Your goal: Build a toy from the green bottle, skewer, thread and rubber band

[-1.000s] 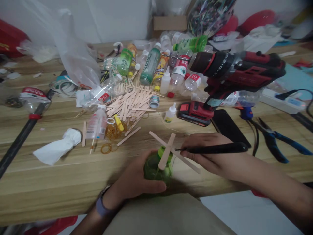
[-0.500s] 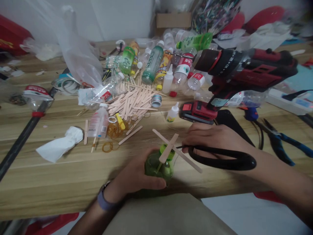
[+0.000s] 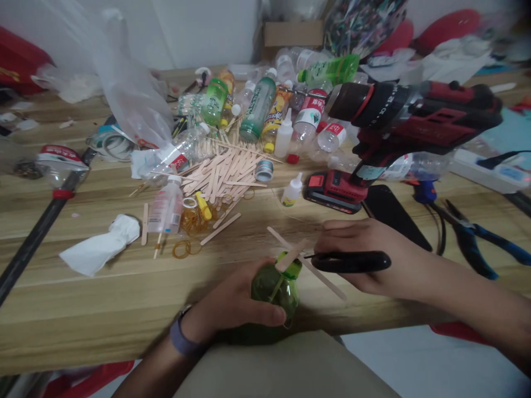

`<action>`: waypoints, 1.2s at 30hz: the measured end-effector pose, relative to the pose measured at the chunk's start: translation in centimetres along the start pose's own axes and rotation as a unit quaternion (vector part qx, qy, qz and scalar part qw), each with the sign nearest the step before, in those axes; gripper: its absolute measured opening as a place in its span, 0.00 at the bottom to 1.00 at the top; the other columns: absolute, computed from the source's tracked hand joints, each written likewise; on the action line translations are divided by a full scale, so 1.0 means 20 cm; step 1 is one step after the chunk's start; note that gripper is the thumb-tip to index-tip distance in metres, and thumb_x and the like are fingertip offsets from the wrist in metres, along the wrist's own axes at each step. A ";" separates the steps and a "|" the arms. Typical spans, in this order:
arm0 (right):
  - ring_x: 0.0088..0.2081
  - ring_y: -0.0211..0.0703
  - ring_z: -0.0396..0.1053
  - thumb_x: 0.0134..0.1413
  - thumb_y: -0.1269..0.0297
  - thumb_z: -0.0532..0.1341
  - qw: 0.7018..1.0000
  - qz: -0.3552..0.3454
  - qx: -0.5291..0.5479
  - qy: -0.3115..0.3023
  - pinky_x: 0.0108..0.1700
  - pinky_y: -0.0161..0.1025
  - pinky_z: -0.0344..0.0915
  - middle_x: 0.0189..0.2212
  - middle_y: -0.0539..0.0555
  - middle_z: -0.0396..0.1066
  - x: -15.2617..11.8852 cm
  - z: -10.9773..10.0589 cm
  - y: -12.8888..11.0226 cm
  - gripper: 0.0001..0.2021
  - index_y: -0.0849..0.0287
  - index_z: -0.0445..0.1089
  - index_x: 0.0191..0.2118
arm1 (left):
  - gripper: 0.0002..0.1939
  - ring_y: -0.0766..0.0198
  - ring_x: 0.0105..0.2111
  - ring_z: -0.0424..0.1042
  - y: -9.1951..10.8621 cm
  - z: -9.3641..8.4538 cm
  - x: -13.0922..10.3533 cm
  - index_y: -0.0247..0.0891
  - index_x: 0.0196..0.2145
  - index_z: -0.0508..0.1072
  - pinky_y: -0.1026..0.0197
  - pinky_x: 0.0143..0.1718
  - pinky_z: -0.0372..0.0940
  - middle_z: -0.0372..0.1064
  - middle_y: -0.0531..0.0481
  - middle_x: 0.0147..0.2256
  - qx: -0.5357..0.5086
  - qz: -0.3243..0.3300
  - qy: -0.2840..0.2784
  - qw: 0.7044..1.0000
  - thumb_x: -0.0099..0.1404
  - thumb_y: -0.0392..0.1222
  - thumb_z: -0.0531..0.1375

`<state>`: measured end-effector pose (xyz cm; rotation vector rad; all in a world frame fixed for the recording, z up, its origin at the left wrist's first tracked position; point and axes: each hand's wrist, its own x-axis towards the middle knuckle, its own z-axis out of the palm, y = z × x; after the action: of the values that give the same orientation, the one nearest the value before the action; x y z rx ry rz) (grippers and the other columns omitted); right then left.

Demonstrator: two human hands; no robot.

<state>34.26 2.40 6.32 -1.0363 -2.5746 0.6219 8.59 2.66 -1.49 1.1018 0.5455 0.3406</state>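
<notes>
My left hand (image 3: 244, 304) is wrapped round a small green plastic bottle (image 3: 277, 290) near the table's front edge. Two wooden craft sticks cross over the bottle's green cap (image 3: 293, 269): a short stick (image 3: 291, 255) lies on top, and a longer stick (image 3: 323, 279) runs beneath it toward the lower right. My right hand (image 3: 357, 243) is closed on black loop-handled scissors (image 3: 352, 262), seen nearly edge-on. Their thin dark tip points left at the crossed sticks beside the cap; whether it touches them is unclear. Most of the blades are hidden by my fingers.
A red-and-black cordless drill (image 3: 398, 116) stands at right, near a black phone (image 3: 394, 215) and blue-handled pliers (image 3: 473, 237). Loose craft sticks (image 3: 224, 174), several plastic bottles (image 3: 259, 108), a glue bottle (image 3: 292, 189) and rubber bands (image 3: 186, 249) lie beyond my hands.
The scissors have turned so their wide loop now appears narrow. My right hand has rotated slightly, and the bottle with its sticks has shifted a little right and tilted.
</notes>
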 end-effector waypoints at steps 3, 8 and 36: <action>0.26 0.43 0.64 0.59 0.78 0.51 1.000 -0.002 0.003 0.011 0.28 0.37 0.61 0.23 0.54 0.69 0.00 0.02 -0.01 0.12 0.59 0.69 0.31 | 0.31 0.61 0.32 0.66 0.00 0.00 0.00 0.39 0.49 0.74 0.57 0.40 0.64 0.69 0.53 0.31 -0.001 -0.011 -0.003 1.000 0.51 0.56 0.73; 0.26 0.45 0.64 0.59 0.78 0.51 0.999 0.004 0.001 0.041 0.29 0.39 0.62 0.23 0.57 0.71 -0.01 0.07 -0.01 0.13 0.61 0.71 0.31 | 0.33 0.62 0.31 0.65 0.02 0.01 0.00 0.37 0.48 0.75 0.57 0.41 0.64 0.69 0.53 0.31 0.019 0.005 0.005 1.000 0.51 0.58 0.73; 0.29 0.46 0.75 0.71 0.67 0.52 0.986 0.013 0.004 0.167 0.31 0.41 0.71 0.26 0.51 0.76 -0.04 0.13 -0.09 0.13 0.51 0.67 0.33 | 0.38 0.57 0.38 0.69 -0.01 0.01 -0.02 0.38 0.51 0.71 0.55 0.43 0.64 0.72 0.48 0.39 -0.006 0.003 0.025 1.000 0.45 0.53 0.76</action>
<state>32.61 0.03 4.82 -1.0704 -2.2691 0.4233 8.32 2.19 -1.47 1.0867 0.5834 0.3771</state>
